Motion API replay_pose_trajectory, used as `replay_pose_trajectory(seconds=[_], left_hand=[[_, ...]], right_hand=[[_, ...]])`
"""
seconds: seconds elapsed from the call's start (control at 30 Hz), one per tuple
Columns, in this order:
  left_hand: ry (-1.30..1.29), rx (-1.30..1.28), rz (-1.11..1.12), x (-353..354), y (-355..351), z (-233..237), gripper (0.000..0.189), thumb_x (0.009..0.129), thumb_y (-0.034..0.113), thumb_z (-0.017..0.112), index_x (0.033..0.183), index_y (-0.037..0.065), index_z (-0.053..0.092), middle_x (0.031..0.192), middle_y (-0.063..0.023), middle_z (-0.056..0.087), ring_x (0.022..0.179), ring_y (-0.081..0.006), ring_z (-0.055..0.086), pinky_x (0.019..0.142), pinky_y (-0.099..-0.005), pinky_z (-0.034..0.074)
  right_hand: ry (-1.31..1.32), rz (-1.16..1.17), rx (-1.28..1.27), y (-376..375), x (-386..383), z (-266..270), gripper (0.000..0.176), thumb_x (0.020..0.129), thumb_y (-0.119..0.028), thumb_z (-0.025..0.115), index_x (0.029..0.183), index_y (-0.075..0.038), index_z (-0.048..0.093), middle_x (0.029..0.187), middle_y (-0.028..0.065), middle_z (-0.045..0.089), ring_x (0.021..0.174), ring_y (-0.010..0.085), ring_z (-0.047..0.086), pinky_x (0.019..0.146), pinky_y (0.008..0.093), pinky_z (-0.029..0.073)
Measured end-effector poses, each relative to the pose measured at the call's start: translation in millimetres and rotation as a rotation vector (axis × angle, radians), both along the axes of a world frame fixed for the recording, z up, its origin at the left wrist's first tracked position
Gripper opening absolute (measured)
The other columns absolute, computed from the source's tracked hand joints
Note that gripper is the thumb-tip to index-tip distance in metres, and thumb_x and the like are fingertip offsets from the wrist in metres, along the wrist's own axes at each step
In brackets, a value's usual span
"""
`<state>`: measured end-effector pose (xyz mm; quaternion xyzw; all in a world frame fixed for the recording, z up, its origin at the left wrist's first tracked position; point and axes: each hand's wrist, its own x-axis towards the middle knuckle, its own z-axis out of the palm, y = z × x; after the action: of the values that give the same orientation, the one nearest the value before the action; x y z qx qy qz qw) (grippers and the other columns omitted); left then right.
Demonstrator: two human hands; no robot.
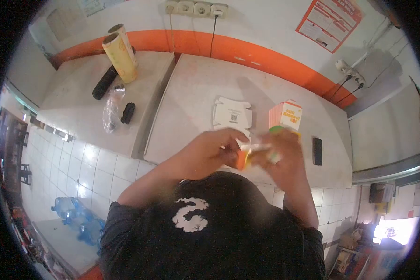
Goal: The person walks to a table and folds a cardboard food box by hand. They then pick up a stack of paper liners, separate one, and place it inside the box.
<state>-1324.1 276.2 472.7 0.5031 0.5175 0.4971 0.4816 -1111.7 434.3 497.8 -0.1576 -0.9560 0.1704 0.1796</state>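
My left hand (219,145) is closed in a pinch on a small orange-and-yellow carton (241,159) in front of my chest. My right hand (283,150), blurred by motion, is curled around a green object (277,128), with green and yellow showing past the fingers; its kind I cannot tell. The right fingers reach toward the carton from the other side. Beyond my hands, flat white carton blanks (233,115) with printed text and a square code lie on the table. Close behind my right hand rests a stack of orange-and-white printed cartons (289,115).
A black phone (317,151) lies to the right on the white table (196,88). Across a gap, the left table holds wide yellowish rolls (120,56), a black cylinder (105,83), a clear plastic bag (111,109) and a small black object (128,113). Blue water bottles (74,212) stand lower left.
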Motion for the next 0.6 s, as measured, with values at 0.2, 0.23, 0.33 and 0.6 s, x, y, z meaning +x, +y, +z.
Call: replay_pose_trajectory(seconds=[0.2, 0.23, 0.33, 0.6], left_hand=[[-0.384, 0.420, 0.350, 0.6, -0.5, -30.8, 0.036, 0.107, 0.002, 0.056, 0.143, 0.003, 0.050, 0.118, -0.0047, 0.060, 0.114, -0.0125, 0.058, 0.102, -0.0283, 0.046], [-0.399, 0.425, 0.362, 1.0, -0.3, -32.6, 0.036, 0.107, 0.005, 0.058, 0.142, 0.003, 0.050, 0.120, -0.0056, 0.060, 0.115, -0.0140, 0.059, 0.103, -0.0297, 0.046], [0.011, 0.706, 0.427, -13.5, 1.2, -36.6, 0.044, 0.101, 0.017, 0.071, 0.139, 0.007, 0.052, 0.127, -0.0107, 0.062, 0.119, -0.0231, 0.061, 0.103, -0.0360, 0.048], [0.959, 0.351, 0.001, -11.3, -28.3, 40.9, 0.029, 0.089, 0.011, 0.075, 0.118, 0.011, 0.076, 0.103, -0.0092, 0.073, 0.092, -0.0305, 0.072, 0.082, -0.0458, 0.059]], right_hand=[[0.408, 0.108, -0.955, 21.0, -1.4, -38.7, 0.082, 0.085, -0.026, 0.090, 0.151, -0.005, 0.046, 0.143, 0.0096, 0.059, 0.137, 0.0250, 0.054, 0.117, 0.0437, 0.042], [0.390, 0.101, -1.122, 11.9, -0.7, -43.0, 0.078, 0.087, -0.022, 0.089, 0.150, -0.005, 0.047, 0.142, 0.0093, 0.060, 0.136, 0.0247, 0.054, 0.117, 0.0432, 0.042], [0.250, 0.112, -1.054, 7.3, 1.9, -30.5, 0.059, 0.090, -0.013, 0.082, 0.141, -0.004, 0.055, 0.128, 0.0104, 0.067, 0.122, 0.0264, 0.065, 0.106, 0.0414, 0.051], [-0.219, 0.204, -0.423, -4.3, -16.7, 9.5, 0.020, 0.097, -0.013, 0.067, 0.115, -0.005, 0.063, 0.100, 0.0199, 0.071, 0.095, 0.0443, 0.068, 0.082, 0.0517, 0.054]])
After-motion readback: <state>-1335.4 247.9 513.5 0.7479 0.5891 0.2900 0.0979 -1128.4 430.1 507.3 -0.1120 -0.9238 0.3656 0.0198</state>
